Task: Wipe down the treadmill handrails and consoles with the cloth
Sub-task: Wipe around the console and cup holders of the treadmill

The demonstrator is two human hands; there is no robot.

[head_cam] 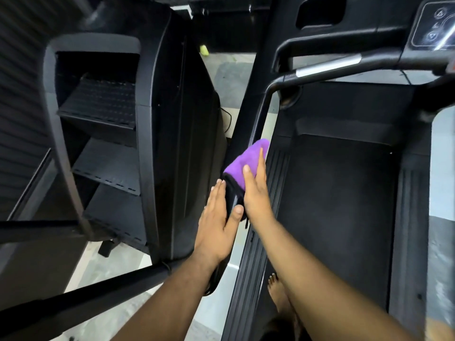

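pressing flat on the purple cloth (242,166), the right hand (256,193) lies with straight fingers, not clenched, the cloth draped over the black handrail (258,114). the left hand (218,222) clasps the same rail just below, fingers straight along its outer side and thumb across the near side, beside the cloth's dark edge. right of the rail lies the belt (339,205); the console (433,25) sits at top right. a stair machine (103,119) stands left. a bare foot (278,294) rests on the side rail.
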